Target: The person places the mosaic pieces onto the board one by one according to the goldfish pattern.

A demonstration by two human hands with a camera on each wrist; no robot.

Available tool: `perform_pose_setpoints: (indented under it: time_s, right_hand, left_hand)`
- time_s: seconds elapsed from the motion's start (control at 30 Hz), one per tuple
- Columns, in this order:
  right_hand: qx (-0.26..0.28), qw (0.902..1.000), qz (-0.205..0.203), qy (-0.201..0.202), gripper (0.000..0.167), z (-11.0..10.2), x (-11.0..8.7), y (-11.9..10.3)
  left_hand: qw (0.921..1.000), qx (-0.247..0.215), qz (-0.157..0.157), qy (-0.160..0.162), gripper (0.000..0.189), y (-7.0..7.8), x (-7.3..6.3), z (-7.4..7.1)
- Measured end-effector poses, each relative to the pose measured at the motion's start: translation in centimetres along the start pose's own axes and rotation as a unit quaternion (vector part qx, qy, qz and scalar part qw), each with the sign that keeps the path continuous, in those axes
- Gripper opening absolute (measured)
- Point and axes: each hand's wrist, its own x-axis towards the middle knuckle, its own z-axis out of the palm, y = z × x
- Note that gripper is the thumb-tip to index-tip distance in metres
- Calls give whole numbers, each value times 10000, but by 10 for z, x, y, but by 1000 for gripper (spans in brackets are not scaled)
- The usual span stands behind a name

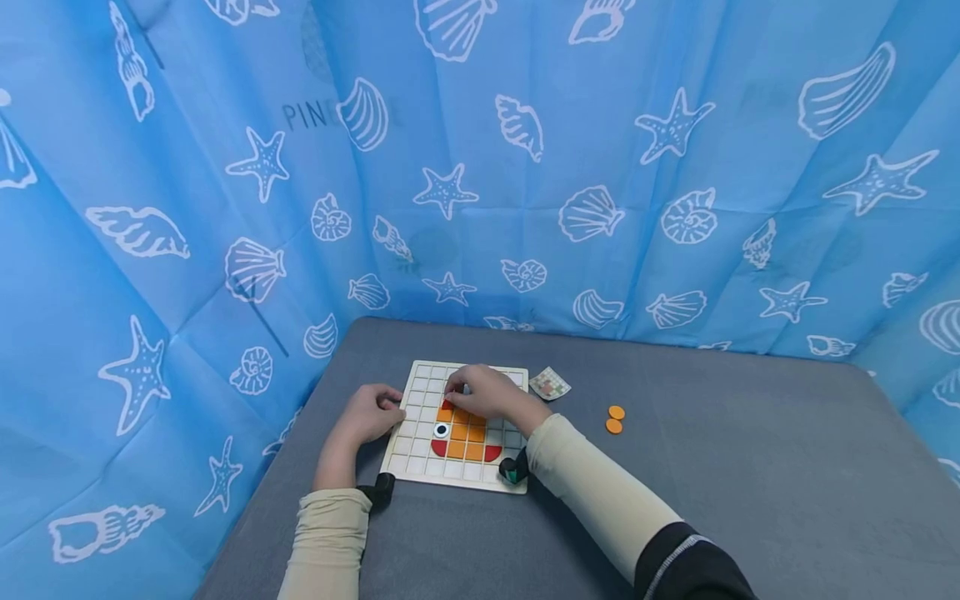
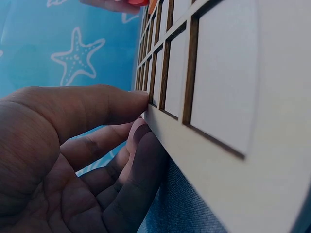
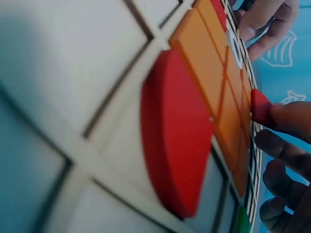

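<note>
A cream grid board (image 1: 397, 450) lies on the grey table. My left hand (image 1: 369, 414) holds its left edge; in the left wrist view the thumb (image 2: 121, 103) lies on the rim and curled fingers are at the side and underneath. My right hand (image 1: 489, 392) reaches over the board's upper part, pinching a red rounded piece (image 3: 262, 108) at the top of the orange tiles (image 1: 467, 433). A white eye tile (image 1: 441, 430) sits at their left. Below are two red rounded corner pieces, one left (image 1: 438, 448) and one right (image 1: 492, 452). My right hand hides part of the grid.
Right of the board's top corner lies a small patterned card (image 1: 550, 383). Two orange discs (image 1: 615, 419) rest on the table farther right. A sliver of a green piece (image 3: 242, 221) shows in the right wrist view. A blue shell-print curtain (image 1: 450, 233) hangs behind the table.
</note>
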Motion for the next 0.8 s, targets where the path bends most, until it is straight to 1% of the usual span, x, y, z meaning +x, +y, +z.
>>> perform_pose_setpoints:
  time_s: [0.2,0.5,0.8]
  right_hand:
    - [-291,9995,13,79,12,6,3,2]
    - [-79,9999,-48,107,11,6,3,2]
    - [-114,9996,163,211,7,10,4,1]
  left_hand:
    - [10000,-56,9,-56,34,-1,0,0]
    - [10000,50,-56,9,34,0,2,-2]
    - [10000,11,-93,-11,34,1,0,-1]
